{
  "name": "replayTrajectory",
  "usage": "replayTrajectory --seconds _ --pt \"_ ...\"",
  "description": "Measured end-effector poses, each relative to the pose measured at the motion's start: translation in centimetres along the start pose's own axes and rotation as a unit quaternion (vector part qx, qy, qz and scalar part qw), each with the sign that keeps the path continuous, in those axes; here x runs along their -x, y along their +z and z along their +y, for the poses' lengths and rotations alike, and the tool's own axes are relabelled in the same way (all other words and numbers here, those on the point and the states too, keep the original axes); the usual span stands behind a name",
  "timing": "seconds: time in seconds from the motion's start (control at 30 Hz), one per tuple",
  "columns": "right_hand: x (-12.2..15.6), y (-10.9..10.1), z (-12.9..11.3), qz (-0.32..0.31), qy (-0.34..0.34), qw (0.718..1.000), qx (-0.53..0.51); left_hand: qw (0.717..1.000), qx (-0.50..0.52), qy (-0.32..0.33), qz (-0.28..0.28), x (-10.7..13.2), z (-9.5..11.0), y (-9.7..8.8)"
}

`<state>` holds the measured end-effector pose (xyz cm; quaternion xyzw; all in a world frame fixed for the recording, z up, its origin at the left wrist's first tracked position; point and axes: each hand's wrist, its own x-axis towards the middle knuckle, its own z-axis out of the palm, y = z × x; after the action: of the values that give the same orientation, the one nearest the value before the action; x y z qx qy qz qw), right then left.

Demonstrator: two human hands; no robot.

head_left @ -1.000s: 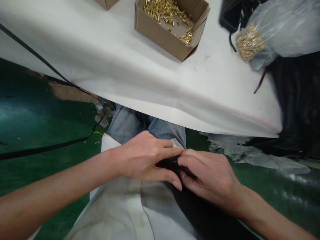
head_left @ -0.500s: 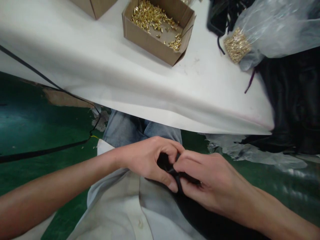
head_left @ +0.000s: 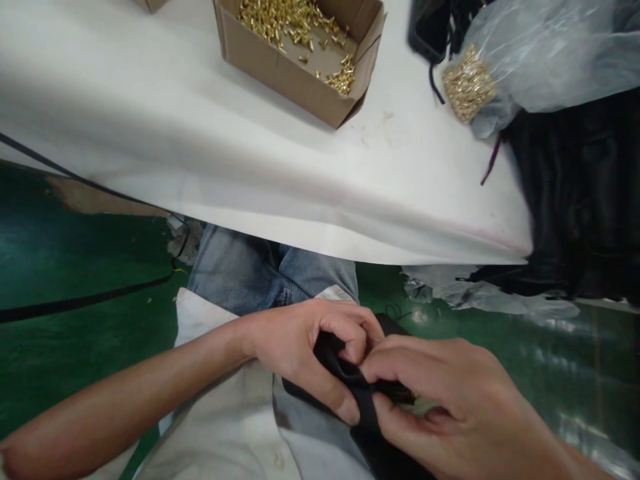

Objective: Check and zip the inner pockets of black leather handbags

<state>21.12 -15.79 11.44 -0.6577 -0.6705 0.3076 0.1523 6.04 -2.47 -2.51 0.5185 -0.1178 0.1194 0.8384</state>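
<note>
Between both hands, in front of the shirt, is a piece of black material [head_left: 367,417], soft and strap-like where it shows. My left hand [head_left: 313,357] is curled round its left side, thumb below and fingers bent above. My right hand [head_left: 440,393] pinches the same black material from the right, its fingertips touching those of my left hand. A small goldish glint shows under the right fingers, too small to name. Much of the black piece is hidden by the hands and runs down toward the lower edge of the view.
On the white-covered table [head_left: 165,127] stands a cardboard box [head_left: 280,70] with many small gold rivet-like pieces [head_left: 280,23]. To its right lie a plastic bag [head_left: 550,53] with gold pieces and black material [head_left: 580,193]. A black strap [head_left: 90,303] crosses at left above the green floor.
Both hands have moved down and slightly right with the black material, and more of it shows between them. The view has shifted, so the table things appear a little further left.
</note>
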Motion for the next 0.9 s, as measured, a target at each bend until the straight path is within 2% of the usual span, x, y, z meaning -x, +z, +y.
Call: replayTrajectory --seconds 0.1,0.17,0.27,0.33,0.43,0.47,0.53,0.63,0.73,0.8,0.9 --pt "0.4 0.7 0.3 -0.007 -0.014 1.0 0.012 0.999 -0.011 0.016 0.03 0.5 -0.8 0.5" --pt "0.4 1.5 0.8 -0.019 -0.007 1.0 0.014 0.992 -0.111 0.045 0.045 1.1 -1.3 0.3" --pt "0.0 2.6 1.6 -0.04 0.013 0.999 0.013 0.939 -0.338 0.055 0.019 2.1 -1.1 -0.6" --pt "-0.4 3.1 1.8 -0.053 0.016 0.998 0.011 0.908 -0.416 0.039 -0.016 2.6 -0.3 -1.3" --pt "-1.0 3.1 1.5 -0.065 0.003 0.998 0.023 0.91 -0.411 0.027 -0.046 3.3 0.9 -1.8" --pt "-1.2 3.0 1.2 -0.066 -0.006 0.997 0.036 0.915 -0.401 0.022 -0.042 3.5 1.1 -1.6" --pt "-1.3 2.7 0.7 -0.062 -0.025 0.995 0.078 0.918 -0.396 0.005 0.001 3.7 1.2 -1.1" --pt "-1.6 2.7 0.2 -0.051 -0.056 0.985 0.155 0.886 -0.458 -0.02 0.063 3.9 0.6 -0.1" --pt "-1.9 3.4 0.4 -0.042 -0.082 0.977 0.192 0.846 -0.531 -0.006 0.045 4.3 -0.4 0.6" --pt "-1.9 4.0 0.8 -0.032 -0.083 0.979 0.184 0.845 -0.531 -0.001 0.061 4.8 -1.2 0.8" --pt "-1.8 4.9 1.4 -0.017 -0.067 0.986 0.149 0.863 -0.49 0.007 0.123 5.7 -2.6 0.9"
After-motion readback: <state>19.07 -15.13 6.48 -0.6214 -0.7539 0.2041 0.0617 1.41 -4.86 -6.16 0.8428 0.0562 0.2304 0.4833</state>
